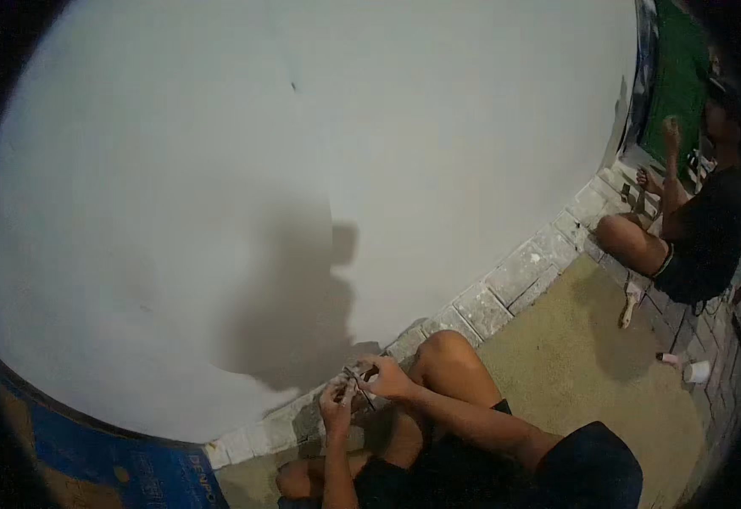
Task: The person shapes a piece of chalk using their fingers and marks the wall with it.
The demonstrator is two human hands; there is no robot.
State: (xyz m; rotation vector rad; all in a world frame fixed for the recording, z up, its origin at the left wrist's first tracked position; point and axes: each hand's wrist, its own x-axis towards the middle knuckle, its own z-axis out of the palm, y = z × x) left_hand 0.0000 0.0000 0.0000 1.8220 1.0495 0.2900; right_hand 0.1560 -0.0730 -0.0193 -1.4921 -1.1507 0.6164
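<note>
My left hand (337,400) and my right hand (387,378) meet in front of my bent knees, close to the foot of a large white wall (438,170). Fingers of both are drawn together around something small, thin and dark (359,381); its kind is too small to make out. Whitish smears show on the fingers of my left hand. Below the hands lies my bare leg, and just beyond them runs a strip of pale, stained paving blocks (481,310) along the wall.
To the right a co-worker (701,212) in dark clothes sits by the wall, one hand raised. A paintbrush (629,307), a small pinkish container (667,358) and a white cup (697,371) lie on the floor. Blue printed cardboard (133,454) covers the lower left; green sheeting (676,76) hangs far right.
</note>
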